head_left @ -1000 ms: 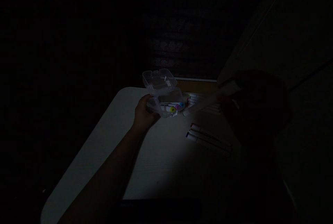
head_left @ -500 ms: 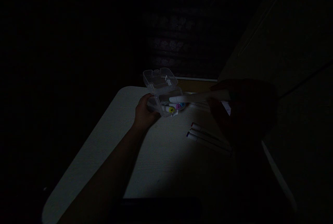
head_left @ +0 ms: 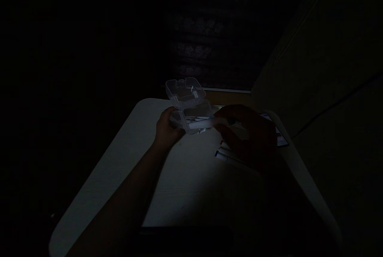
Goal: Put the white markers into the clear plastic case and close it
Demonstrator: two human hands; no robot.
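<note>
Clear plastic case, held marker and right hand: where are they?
Clear plastic case [head_left: 187, 101]: head view, lower part of its open lid.
Held white marker [head_left: 202, 123]: head view, on its barrel.
Right hand [head_left: 253, 130]: head view, back of the hand.

A phone [head_left: 281, 140] lies on the white table [head_left: 119, 157], near a cable [head_left: 338, 102].

1. Your left hand [head_left: 167, 129] blocked the left side of the clear box [head_left: 196, 110].
2. The raised lid [head_left: 185, 93] stood in the way of a reach from the far side.
3. From the right, your right hand [head_left: 248, 129] and its marker [head_left: 200, 124] took up the way in.
4. Loose markers [head_left: 224, 156], partly hidden by that hand, obstructed a low pass beneath it; a phone [head_left: 281, 140] lay beyond it, on the right.
5. Between your forearms, the surface [head_left: 176, 185] left you room to pass.
</note>
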